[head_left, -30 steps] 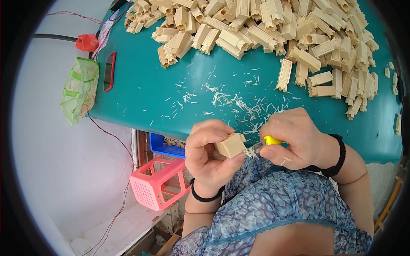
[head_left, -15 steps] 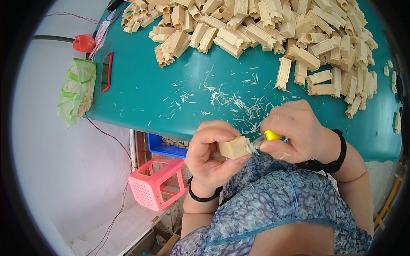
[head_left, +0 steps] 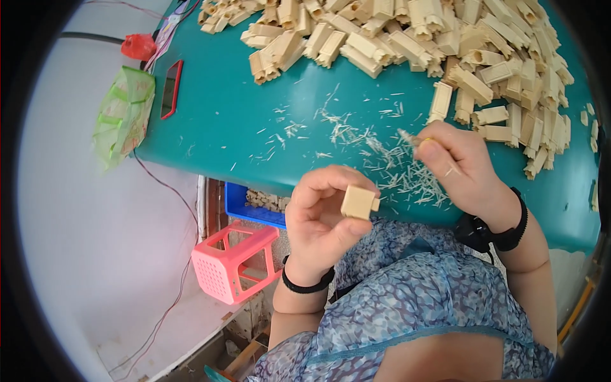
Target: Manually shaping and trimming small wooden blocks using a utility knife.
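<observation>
Pinching beige block (head_left: 359,202) in left fingers (head_left: 331,184), tool (head_left: 410,137) apart

A teal bench (head_left: 242,108) carries a heap of beige plastic connector housings (head_left: 445,44) along its far edge, pale shavings (head_left: 388,159) mid-bench, and a red-edged phone (head_left: 170,89) at its left edge.

Only 1 view is given: a head-worn fisheye camera that looks steeply down from close above the person's lap. The teal table (head_left: 242,121) fills the upper frame, both forearms enter from the lower edge, and the floor occupies the left side. Straight edges curve near the rim.
</observation>
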{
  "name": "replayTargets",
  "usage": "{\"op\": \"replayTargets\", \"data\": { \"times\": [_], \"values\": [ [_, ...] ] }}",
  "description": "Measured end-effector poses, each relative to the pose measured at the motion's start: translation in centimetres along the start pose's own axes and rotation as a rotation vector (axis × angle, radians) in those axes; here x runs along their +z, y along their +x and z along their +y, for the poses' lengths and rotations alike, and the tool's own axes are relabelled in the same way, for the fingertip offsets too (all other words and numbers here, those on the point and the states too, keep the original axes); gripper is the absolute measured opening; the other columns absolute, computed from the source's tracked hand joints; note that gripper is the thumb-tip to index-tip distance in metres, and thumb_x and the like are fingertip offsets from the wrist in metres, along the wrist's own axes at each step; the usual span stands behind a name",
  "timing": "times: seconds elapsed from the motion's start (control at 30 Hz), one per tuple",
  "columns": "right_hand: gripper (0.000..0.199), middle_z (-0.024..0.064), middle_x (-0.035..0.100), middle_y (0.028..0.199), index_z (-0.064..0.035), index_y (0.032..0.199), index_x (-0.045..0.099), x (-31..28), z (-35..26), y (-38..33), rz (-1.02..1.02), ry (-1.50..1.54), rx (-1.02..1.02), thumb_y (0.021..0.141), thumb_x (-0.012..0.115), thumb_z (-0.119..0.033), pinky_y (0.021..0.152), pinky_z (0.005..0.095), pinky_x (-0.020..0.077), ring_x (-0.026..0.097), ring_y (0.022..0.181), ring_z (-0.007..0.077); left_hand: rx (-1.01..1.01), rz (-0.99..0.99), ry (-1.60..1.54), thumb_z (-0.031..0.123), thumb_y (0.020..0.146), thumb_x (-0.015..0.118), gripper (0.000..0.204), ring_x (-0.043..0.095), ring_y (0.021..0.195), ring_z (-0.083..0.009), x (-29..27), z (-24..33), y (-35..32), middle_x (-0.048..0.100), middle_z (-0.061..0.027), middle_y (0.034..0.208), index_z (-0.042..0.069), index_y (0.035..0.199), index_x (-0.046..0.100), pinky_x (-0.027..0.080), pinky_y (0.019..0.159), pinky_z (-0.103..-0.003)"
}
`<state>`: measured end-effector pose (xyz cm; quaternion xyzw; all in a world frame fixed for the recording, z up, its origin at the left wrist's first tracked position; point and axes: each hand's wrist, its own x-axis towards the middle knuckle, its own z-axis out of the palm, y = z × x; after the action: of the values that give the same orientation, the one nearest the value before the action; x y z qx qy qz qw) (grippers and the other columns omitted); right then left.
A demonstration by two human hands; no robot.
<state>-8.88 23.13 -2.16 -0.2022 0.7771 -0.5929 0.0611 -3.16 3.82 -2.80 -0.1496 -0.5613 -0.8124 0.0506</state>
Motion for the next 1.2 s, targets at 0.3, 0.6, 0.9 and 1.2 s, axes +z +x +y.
{"op": "replayTargets", "data": {
  "times": [0.3,0.6,0.9,1.2],
  "values": [
    [0.028,-0.0007,0.044,0.062,-0.0010,0.077,0.053,0.0,-0.2,-0.4,-0.032,0.116,0.112,0.091,0.046,-0.025,0.053,0.0212,0.0334,0.038,0.058,0.0063,-0.252,0.409,-0.167,0.031,0.088,0.050,0.031,0.052,0.058,-0.0162,-1.5,2.1,-1.5,0.054,-0.0113,0.080,0.006,0.104,0.043,0.042,0.048,-0.024],
    [0.028,-0.0026,0.042,0.063,-0.0017,0.077,0.053,-0.1,0.0,-0.3,-0.034,0.158,0.108,0.091,0.045,-0.024,0.053,0.0195,0.0310,0.035,0.058,0.0042,-0.167,0.591,0.463,0.001,0.078,0.061,0.022,0.052,0.073,-0.0085,-6.6,3.9,-5.9,0.052,-0.0018,0.082,0.005,0.094,0.046,0.044,0.063,-0.021],
    [0.029,0.0006,0.043,0.059,-0.0002,0.077,0.054,-0.5,0.1,-0.2,-0.046,0.117,0.105,0.090,0.048,-0.026,0.050,0.0219,0.0333,0.036,0.055,0.0058,0.176,0.350,1.599,0.004,0.069,0.065,0.016,0.054,0.081,-0.0271,-9.7,4.5,2.5,0.059,-0.0093,0.088,0.005,0.084,0.060,0.044,0.070,-0.034],
    [0.027,0.0031,0.046,0.057,-0.0006,0.076,0.053,-0.5,0.0,0.1,0.022,0.065,0.006,0.089,0.050,-0.024,0.048,0.0239,0.0359,0.041,0.051,0.0084,0.214,-0.101,1.866,0.017,0.069,0.067,0.028,0.052,0.084,-0.0301,-8.8,-1.0,17.3,0.059,-0.0128,0.087,0.003,0.092,0.059,0.043,0.075,-0.037]
  ]
}}
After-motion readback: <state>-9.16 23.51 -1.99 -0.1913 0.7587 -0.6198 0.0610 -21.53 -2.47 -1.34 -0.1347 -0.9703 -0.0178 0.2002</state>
